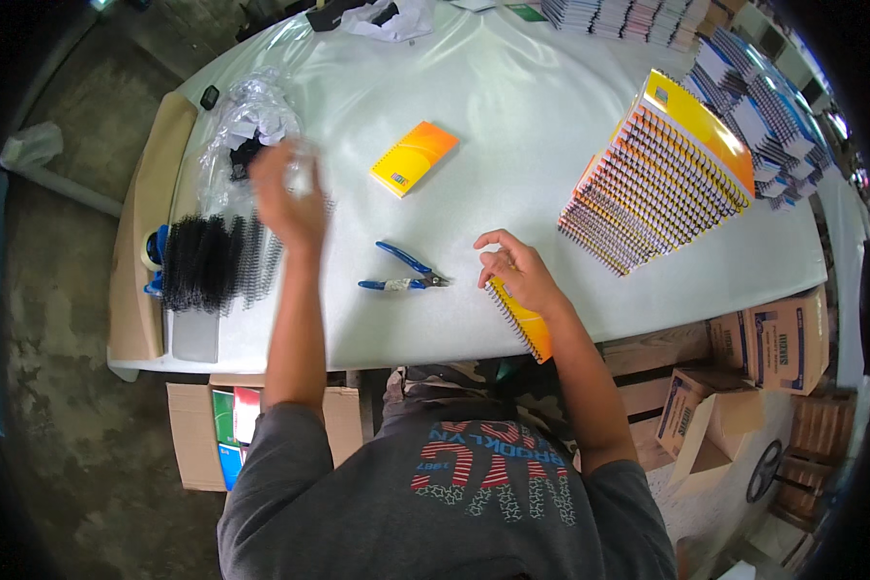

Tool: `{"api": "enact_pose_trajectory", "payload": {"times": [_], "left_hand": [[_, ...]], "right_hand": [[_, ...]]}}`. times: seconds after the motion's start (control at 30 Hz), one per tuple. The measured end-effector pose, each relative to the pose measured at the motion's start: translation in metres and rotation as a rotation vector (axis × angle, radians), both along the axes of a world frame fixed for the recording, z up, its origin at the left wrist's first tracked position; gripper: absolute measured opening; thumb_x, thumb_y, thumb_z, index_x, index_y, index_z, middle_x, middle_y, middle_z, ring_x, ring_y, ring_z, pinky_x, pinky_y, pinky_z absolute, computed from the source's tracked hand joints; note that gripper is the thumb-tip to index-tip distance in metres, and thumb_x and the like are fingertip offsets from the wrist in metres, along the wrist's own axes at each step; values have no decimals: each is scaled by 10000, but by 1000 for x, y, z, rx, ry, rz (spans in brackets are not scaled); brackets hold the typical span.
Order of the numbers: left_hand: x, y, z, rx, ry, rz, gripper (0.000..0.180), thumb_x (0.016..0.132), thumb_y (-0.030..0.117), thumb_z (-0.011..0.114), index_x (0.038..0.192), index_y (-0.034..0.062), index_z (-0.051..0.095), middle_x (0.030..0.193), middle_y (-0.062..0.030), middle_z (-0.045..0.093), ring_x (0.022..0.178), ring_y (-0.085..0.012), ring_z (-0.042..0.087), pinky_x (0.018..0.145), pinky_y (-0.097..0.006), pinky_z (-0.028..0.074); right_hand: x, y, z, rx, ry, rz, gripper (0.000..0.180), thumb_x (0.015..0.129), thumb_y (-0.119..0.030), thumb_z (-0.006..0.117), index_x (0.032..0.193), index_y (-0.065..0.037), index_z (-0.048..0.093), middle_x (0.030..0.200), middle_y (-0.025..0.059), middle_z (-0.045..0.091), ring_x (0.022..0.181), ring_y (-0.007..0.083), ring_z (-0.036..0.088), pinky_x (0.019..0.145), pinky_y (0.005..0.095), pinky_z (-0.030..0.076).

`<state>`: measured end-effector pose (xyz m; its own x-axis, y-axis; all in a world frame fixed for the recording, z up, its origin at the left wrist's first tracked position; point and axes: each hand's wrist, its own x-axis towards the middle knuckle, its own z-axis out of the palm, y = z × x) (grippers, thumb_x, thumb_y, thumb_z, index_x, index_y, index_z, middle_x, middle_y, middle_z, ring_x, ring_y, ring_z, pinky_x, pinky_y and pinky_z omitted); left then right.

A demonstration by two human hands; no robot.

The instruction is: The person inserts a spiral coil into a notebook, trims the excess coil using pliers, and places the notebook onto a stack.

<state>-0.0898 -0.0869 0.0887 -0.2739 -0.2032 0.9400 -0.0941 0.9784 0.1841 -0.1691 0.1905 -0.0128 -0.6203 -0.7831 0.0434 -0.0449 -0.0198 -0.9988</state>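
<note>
the right hand rests on an orange spiral notebook at the near edge of the bench, fingers half curled and spread over its top end, pressing down on it rather than closing around it; the notebook lies at a slant, its wire spine to the left, and its lower corner hangs past the bench edge. the left hand is lifted over the left part of the bench, blurred, fingers loosely bent; whether it has hold of anything i cannot tell, though something pale and see-through smears just beside its fingers. below and to the left of that hand lies a dense heap of black spiral binding wires, near the left edge, and behind it a crumpled clear plastic bag with dark pieces inside. between the two hands, just in from the near edge, a pair of blue-handled pliers lies open on the white surface. farther in, toward the middle, a single orange notebook lies flat by itself. at the right end a long slanting stack of orange and yellow bound notebooks leans like fallen dominoes, and more stacks with blue covers crowd the far right corner. cardboard boxes stand on the floor under the right end.
</note>
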Motion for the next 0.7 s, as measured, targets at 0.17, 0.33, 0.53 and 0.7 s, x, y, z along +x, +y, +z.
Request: {"api": "enact_pose_trajectory", "payload": {"times": [0.17, 0.33, 0.53, 0.7], "left_hand": [[2, -54, -4, 358, -441, 278, 604, 815, 341, 653, 1263, -7, 446, 1257, -241, 451, 1138, -372, 453, 949, -414, 374], [17, 118, 12, 612, -1014, -899, 442, 829, 174, 647, 1224, 24, 516, 1204, -127, 562, 1139, -208, 493, 981, -355, 342], [5, 203, 54, 596, -754, -1307, 324, 715, 20, 720, 1022, 19, 617, 1030, -110, 641, 979, -241, 593, 850, -342, 449], [-31, 211, 121, -178, -148, -1001, 297, 629, -29, 699, 903, 84, 674, 915, -45, 666, 860, -214, 628, 717, -296, 464]], "right_hand": [[-2, 2, 12, 224, 344, -214, 177, 852, -205, 620, 930, -56, 568, 517, 10, 510, 496, 93, 489, 534, 281, 390], [4, 28, 68, -206, 282, -859, 176, 874, -210, 604, 881, -42, 555, 599, -22, 504, 544, 60, 448, 512, 248, 363], [19, 75, 150, -868, 355, -1257, 275, 953, -225, 466, 749, -49, 522, 655, 11, 446, 596, 89, 413, 560, 244, 360], [-7, 107, 193, -1000, 1291, -1128, 340, 921, -287, 493, 676, -53, 514, 692, 68, 494, 637, 192, 464, 594, 324, 401]]}}
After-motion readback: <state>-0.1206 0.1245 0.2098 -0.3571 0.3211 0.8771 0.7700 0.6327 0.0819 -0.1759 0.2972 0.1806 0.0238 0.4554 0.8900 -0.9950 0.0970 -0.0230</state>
